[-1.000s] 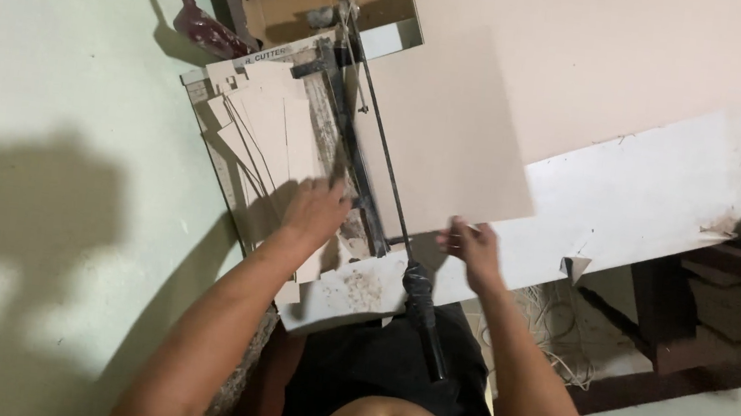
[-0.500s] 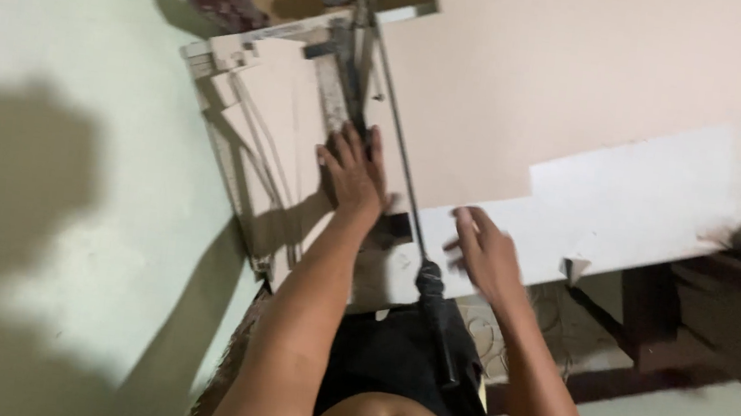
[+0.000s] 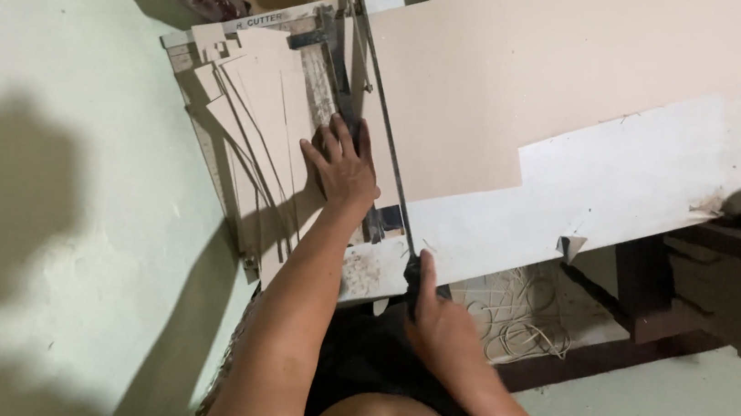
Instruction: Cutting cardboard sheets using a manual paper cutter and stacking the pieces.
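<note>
Beside cutter rail [image 3: 380,117], pressing left hand [image 3: 341,164]

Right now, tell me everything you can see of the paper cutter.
The paper cutter is a lever type with a pale, worn, stained board, lying on a white worktop. A dark clamp bar runs along its cutting edge, and a long thin blade arm ends in a black handle. The left hand presses flat on the clamp bar. The right hand grips the handle. A pinkish sheet lies under the arm.

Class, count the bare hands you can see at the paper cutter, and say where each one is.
2. The left hand presses flat on the cutter's clamp bar. The right hand grips the black handle at the near end.
</note>
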